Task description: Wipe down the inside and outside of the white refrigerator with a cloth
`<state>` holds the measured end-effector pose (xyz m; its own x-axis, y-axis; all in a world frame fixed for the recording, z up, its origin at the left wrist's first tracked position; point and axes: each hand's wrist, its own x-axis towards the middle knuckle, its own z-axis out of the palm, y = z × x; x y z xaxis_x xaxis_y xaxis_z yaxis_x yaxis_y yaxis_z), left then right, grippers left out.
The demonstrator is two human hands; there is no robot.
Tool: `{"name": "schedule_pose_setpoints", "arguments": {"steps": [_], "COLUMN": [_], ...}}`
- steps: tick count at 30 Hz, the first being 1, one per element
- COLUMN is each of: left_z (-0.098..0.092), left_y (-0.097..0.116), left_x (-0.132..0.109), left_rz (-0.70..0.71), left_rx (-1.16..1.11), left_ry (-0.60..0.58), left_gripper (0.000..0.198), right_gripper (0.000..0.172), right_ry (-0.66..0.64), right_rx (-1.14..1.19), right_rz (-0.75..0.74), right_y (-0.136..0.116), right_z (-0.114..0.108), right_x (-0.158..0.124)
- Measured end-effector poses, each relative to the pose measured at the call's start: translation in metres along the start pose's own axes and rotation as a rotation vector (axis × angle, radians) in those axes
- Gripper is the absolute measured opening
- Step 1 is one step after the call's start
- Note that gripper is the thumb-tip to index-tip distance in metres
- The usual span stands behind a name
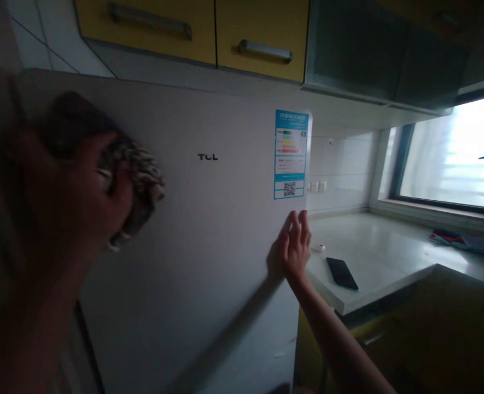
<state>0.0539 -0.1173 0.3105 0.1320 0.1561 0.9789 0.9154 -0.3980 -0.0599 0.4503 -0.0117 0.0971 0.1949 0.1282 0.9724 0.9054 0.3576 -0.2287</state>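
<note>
My left hand (77, 186) is closed around a bunched, dark patterned cloth (137, 175) and presses it to the upper left of a pale refrigerator door (209, 235). That hand is partly blurred and in shade. Over at the door's right edge, my right hand (297, 243) rests with its fingers stretched out and nothing in it. Just above those fingers is a blue and white energy label (290, 155). The letters TCL stand on the door between the two hands.
Yellow cabinets (262, 27) with metal handles hang above the refrigerator. To the right runs a white countertop (373, 235) bearing a dark phone (342, 273) and a small white object (319, 248). Colourful flat items (463, 241) lie below the bright window (455, 153).
</note>
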Motion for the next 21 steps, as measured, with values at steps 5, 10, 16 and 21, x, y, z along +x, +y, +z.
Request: {"name": "schedule_pose_setpoints", "arguments": {"steps": [5,10,16,21], "left_z": [0.06,0.076,0.008,-0.038], "left_y": [0.064,0.067,-0.006,-0.041], "left_x": [-0.096,-0.166,-0.022,0.068], "left_rz": [0.356,0.572,0.2,-0.043], "left_rx": [0.032,-0.066,0.111,0.161], "left_ry": [-0.089,-0.327,-0.13,0.023], "left_gripper": [0.057,0.065,0.044,0.074], "right_gripper": [0.066,0.069,0.067,0.064], "right_ry": [0.027,0.011,0.036,0.06], "right_rx": [0.019,0.064,0.068,0.078], "right_rz": [0.03,-0.066,-0.053,-0.007], "right_y": [0.001,0.01,0.006,0.001], "right_z": [0.001,-0.004,-0.004,-0.004], "right_x": [-0.003,0.001,0.0,-0.001]}}
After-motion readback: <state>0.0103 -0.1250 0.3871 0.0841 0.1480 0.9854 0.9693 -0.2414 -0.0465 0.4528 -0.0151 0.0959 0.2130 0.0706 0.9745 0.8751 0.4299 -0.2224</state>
